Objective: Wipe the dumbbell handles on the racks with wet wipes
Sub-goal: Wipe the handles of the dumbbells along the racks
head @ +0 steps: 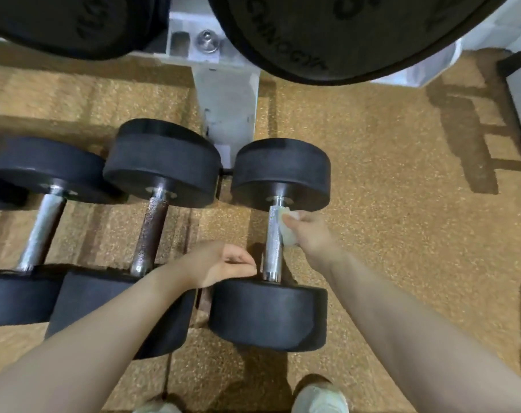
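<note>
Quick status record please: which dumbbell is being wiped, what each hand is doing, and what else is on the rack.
wipe: wet wipe, against the upper part of the handle
handle in work: rightmost dumbbell handle
right hand: holds the wipe to the handle
left hand: loosely curled beside the handle's lower end, holds nothing
other handles: middle dumbbell handle, brownish; left dumbbell handle, shiny
above: large black weight plates

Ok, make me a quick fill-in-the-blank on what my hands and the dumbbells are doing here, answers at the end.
1. The right hand presses a wet wipe against the handle of the ____ dumbbell in the row.
2. The left hand holds ____.
3. The middle dumbbell's handle looks ____ than the shiny ones beside it.

Answers: rightmost; nothing; darker
</note>
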### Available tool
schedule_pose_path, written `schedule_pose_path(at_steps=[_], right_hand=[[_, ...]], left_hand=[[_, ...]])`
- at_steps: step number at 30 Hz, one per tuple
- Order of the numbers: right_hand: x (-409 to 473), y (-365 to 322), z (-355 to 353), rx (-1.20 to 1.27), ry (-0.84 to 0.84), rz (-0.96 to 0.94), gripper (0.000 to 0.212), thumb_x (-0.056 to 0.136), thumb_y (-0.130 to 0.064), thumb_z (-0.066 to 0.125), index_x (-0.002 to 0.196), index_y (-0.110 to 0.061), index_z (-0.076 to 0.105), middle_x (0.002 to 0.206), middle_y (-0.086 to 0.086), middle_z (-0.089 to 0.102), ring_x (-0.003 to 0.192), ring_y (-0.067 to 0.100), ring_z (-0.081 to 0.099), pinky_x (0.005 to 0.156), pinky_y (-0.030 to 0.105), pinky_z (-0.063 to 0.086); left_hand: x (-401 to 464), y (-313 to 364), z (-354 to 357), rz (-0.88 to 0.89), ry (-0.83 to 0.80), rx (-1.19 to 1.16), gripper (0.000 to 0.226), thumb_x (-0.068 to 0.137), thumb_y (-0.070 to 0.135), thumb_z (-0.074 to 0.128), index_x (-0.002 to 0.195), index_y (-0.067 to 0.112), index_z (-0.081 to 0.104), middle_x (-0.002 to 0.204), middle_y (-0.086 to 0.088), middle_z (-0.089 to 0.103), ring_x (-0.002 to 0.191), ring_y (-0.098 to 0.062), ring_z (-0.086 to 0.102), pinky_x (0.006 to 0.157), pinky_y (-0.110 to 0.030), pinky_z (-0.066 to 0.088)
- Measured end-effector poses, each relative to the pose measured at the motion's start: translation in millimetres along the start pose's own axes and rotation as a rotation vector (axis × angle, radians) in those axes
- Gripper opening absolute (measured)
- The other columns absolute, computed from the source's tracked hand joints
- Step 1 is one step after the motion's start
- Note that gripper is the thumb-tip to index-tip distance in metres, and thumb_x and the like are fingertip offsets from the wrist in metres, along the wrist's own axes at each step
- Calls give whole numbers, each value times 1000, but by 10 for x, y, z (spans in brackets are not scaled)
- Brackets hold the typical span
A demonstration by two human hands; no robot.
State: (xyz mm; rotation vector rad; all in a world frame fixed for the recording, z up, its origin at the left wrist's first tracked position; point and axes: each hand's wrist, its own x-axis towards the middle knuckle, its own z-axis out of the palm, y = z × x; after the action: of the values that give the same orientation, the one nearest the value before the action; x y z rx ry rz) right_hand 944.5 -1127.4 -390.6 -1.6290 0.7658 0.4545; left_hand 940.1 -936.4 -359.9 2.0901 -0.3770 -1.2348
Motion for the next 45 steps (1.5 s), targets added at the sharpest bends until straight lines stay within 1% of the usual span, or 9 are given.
schedule_pose_path(at_steps=[5,10,17,21,26,32,37,42,45], right_hand=[[-39,156,-18,-194,-45,-151,26,85,2,55,63,-12,52,61,0,50,55,10,45,58,24,38],[-110,223,-150,-696,-243,-225,26,83,1,58,68,-19,52,69,-6,53,60,9,49,56,17,40],[93,50,-113,-860,114,-554,21,91,-12,47,110,-14,55,101,3,59,89,23,54,73,33,45],[161,110,-101,-964,-30,-546,17,92,-9,46,106,-9,56,97,7,59,89,27,55,71,29,39],[-32,127,-271,-1117,-527,-544,14,88,-5,56,97,-7,66,92,-1,62,86,15,56,69,4,36],[219,-56,-123,-1102,-64,-837,36,91,-3,49,124,-12,58,111,12,56,104,30,51,87,30,41],[203,4,-84,-1207,-298,-818,32,90,1,46,116,-9,63,114,12,55,103,29,51,82,27,36],[-78,101,-209,-1041,-830,-641,23,84,1,61,98,-11,74,105,0,67,98,11,59,93,18,38],[42,-30,-234,-927,-489,-728,27,85,4,54,101,-12,70,104,0,66,95,9,58,90,20,42]], left_hand=[[-139,-54,40,-14,-17,-62,27,83,36,64,108,27,68,108,16,61,97,4,53,78,-2,36],[-126,-97,68,-21,-14,-99,33,78,33,70,110,26,66,110,14,59,104,-1,53,93,-15,36],[-125,-149,145,-19,44,-97,33,80,34,68,112,26,65,118,11,61,111,-5,53,99,-21,35],[-110,-179,153,-15,43,-124,30,80,34,68,110,28,66,110,16,60,108,-2,53,99,-21,36],[-92,-192,127,-13,30,-131,30,79,32,69,108,28,67,112,13,62,108,-2,54,97,-19,36],[-76,-177,119,5,29,-86,30,80,34,68,109,29,66,116,12,62,105,0,53,87,-6,33],[-75,-188,138,17,41,-27,32,81,39,65,111,30,65,119,10,61,107,-2,52,86,-7,33],[-82,-228,151,26,48,-9,31,80,42,66,109,32,66,119,7,62,110,-7,54,100,-27,36],[-90,-212,150,31,51,-35,31,80,38,66,110,29,66,121,6,62,113,-7,53,101,-27,37]])
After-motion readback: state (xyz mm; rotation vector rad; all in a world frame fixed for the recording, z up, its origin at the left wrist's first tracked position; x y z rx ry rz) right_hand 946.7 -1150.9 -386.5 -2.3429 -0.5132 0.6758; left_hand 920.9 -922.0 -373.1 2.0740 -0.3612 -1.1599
